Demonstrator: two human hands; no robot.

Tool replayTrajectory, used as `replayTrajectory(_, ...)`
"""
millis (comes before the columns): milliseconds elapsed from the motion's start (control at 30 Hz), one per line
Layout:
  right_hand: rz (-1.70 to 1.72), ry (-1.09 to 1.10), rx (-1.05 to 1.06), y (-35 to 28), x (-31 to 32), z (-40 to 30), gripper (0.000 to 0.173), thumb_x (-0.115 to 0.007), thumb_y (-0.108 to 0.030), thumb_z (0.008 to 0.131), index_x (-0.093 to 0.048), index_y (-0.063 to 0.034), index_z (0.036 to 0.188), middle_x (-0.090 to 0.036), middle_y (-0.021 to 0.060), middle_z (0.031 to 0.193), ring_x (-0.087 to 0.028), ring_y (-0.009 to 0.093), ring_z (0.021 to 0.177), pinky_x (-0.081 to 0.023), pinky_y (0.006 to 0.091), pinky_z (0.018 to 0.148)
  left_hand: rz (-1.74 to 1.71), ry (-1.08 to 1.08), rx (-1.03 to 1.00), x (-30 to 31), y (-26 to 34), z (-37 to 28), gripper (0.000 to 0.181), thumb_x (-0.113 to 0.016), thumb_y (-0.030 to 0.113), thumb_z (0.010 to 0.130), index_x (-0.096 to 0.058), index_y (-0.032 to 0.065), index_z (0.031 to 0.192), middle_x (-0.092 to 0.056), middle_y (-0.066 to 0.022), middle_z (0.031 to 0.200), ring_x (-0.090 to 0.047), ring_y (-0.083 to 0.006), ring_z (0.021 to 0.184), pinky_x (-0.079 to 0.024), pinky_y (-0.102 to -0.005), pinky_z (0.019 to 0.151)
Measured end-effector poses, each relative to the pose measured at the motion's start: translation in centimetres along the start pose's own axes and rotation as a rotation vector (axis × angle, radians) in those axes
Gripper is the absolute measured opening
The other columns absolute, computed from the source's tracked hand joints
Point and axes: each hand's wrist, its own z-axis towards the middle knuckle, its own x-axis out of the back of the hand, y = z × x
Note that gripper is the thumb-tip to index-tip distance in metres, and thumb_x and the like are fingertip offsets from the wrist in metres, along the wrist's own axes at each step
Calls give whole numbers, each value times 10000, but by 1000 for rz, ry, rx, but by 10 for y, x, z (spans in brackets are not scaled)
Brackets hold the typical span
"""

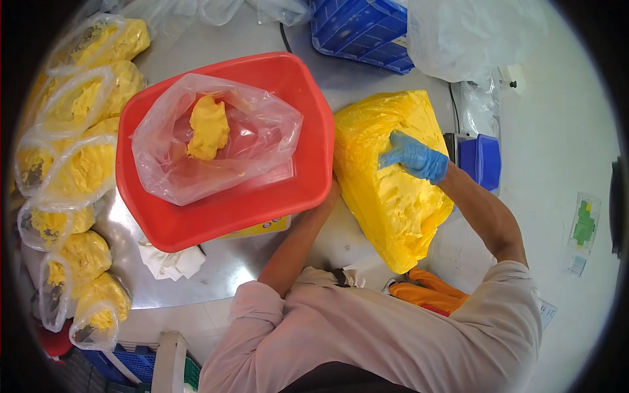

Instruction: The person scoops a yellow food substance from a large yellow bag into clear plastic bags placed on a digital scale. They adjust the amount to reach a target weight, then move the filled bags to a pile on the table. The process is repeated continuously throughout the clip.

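My right hand (415, 156), in a blue glove, rests against a big block of soft yellow dough-like material (410, 199). Some of its fingers are out of sight against the mass, so its grip is unclear. A yellow plastic bag (361, 142) wraps the block and lies open at the top. Left of it stands a red plastic basin (226, 223), lined with a clear plastic bag (172, 184). One lump of the yellow material (210, 128) lies inside that bag. My left forearm reaches up along the basin's right side; the hand itself is hidden behind the rim.
Several clear bags of yellow material (91, 159) line the table's left side. A crumpled white cloth (172, 260) lies below the basin on the metal table (216, 270). Blue crates (361, 32) stand at the back, with a small blue bin (486, 162) at right. Someone's orange trousers (427, 292) show beyond.
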Motion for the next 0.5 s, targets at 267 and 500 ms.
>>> replayTrajectory(267, -18, 23, 65, 5, -24, 4, 393, -734, -113, 735, -646, 15, 1096, -676, 86, 1029, -629, 148, 919, -507, 287, 785, -508, -176, 322, -3, 12, 8, 578, -636, 282, 848, -429, 17, 1318, -481, -213, 1290, -459, -371, 1213, -377, -456, 1015)
replayTrajectory(500, 124, 275, 333, 34, -68, -35, 683, -736, -64, 725, -441, 37, 1333, -617, 92, 1099, -618, 183, 921, -504, 294, 799, -480, -118, 198, -13, -3, 1, 434, -615, 278, 865, -525, 67, 1233, -564, -139, 1193, -543, -308, 1120, -431, -409, 934)
